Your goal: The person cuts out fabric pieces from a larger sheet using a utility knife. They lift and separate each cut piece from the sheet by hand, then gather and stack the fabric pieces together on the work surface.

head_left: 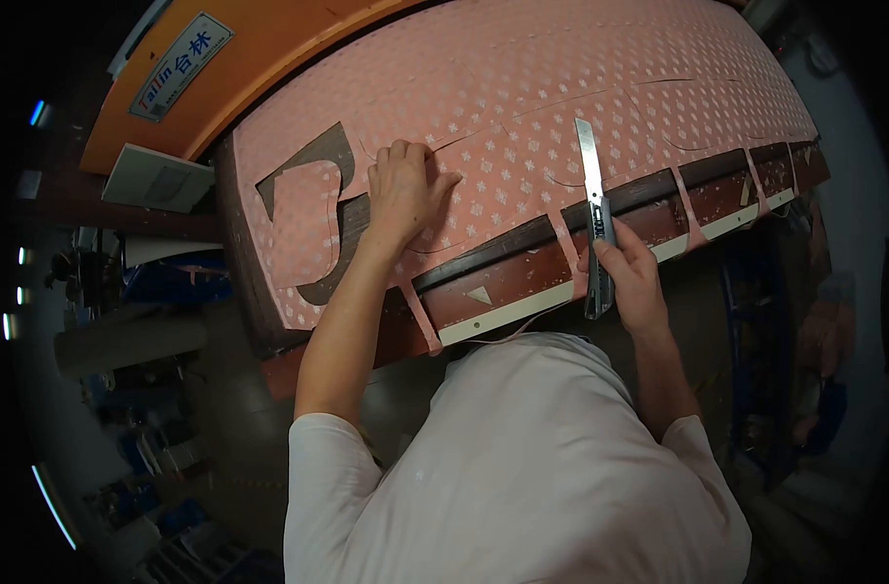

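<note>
Pink fabric with a pale flower pattern lies spread on a dark table, with curved cut lines running through it. My left hand rests on it, fingertips bent down and thumb held apart. Left of that hand, a cut fabric piece lies askew over an opening that bares the dark tabletop. My right hand is wrapped around the handle of a utility knife. Its long blade is extended, pointing away from me above the fabric's near edge.
Narrow fabric strips hang over the table's near edge, across a reddish ledge with a white rail. A small pale scrap lies on the ledge. An orange machine beam with a label spans the far left, above a white box.
</note>
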Motion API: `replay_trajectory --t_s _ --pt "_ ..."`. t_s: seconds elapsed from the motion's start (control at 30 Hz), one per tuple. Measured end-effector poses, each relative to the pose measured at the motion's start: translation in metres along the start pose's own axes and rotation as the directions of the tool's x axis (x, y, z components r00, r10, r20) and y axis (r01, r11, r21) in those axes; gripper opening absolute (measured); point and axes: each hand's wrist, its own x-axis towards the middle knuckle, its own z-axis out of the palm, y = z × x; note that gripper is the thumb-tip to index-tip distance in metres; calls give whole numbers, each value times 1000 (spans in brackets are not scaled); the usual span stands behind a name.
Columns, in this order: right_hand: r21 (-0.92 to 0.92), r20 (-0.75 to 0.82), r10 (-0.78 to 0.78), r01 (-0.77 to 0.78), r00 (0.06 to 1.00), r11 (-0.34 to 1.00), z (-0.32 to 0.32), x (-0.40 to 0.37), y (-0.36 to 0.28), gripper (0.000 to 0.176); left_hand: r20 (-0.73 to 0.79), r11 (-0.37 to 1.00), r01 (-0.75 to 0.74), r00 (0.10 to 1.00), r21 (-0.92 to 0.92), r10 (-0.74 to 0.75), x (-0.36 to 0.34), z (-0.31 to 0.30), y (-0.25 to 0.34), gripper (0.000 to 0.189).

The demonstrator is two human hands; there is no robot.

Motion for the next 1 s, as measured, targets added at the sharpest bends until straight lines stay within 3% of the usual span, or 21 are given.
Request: replay_trajectory --t_s 0.07,0.2,0.27,0.37,0.5,0.7,1.0 --pt "-67 -27 -26 24 999 997 -10 5 3 28 68 999 52 996 11 -53 3 -5 3 46" --pt "-87 33 -50 53 998 995 -16 14 0 29 270 974 162 956 -160 -114 22 -20 0 44" --pt "-181 49 -79 87 996 980 -13 19 -11 30 381 935 249 914 -253 -140 26 -36 13 43" --pt "-459 62 -35 60 997 886 -13 28 -33 33 264 943 105 964 -314 -19 27 -53 23 36" --pt "-755 129 -35 121 991 644 -6 46 -69 32 354 945 122 935 -305 -7 30 -79 40 26" --pt "-870 270 -41 262 962 418 3 81 -77 24 334 954 98 943 -284 2 28 -81 42 23" --pt "-906 297 26 273 955 324 10 84 -78 25 287 961 41 957 -275 42 24 -88 49 20"
